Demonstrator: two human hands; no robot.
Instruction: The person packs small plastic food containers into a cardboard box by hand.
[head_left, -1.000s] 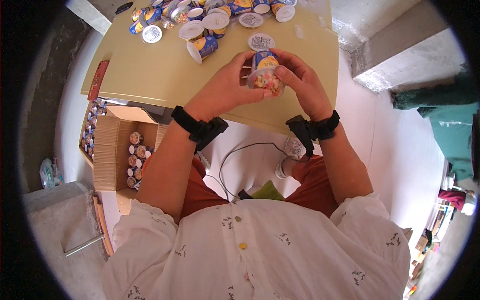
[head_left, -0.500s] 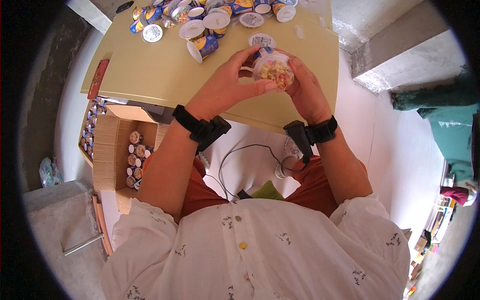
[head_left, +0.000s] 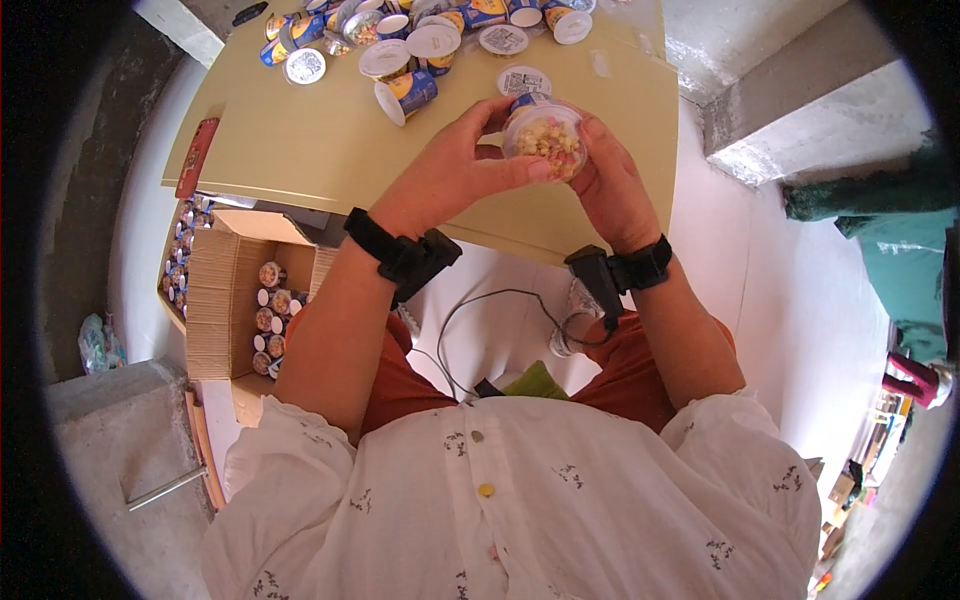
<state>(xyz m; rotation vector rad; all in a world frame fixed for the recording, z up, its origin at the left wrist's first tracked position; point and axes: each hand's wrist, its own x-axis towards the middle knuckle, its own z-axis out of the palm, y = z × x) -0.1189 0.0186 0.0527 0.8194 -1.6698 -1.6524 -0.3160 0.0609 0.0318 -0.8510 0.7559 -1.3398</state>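
Observation:
Above the near part of the yellowish table (head_left: 300,140), both my hands hold one snack cup (head_left: 545,142). Its clear end faces me, showing pale and pink pieces inside, and a bit of blue label shows behind. My left hand (head_left: 472,155) grips the cup's left side, with the thumb across its lower edge. On the opposite side, my right hand (head_left: 612,175) wraps its fingers round the cup. A white round lid (head_left: 524,80) with a printed code lies just beyond the cup. To the left, a blue and yellow cup (head_left: 408,96) lies tipped on its side.
Several more cups (head_left: 432,42) and lids crowd the table's far side. A red phone-like object (head_left: 197,158) lies at the left edge. Below, an open cardboard box (head_left: 215,300) holds several filled cups. A cable (head_left: 490,293) hangs between my legs. Another person (head_left: 915,380) is far right.
The cup has tilted slightly in my hands and shifted a little left. Both hands keep their hold. The distant person at the right has moved slightly.

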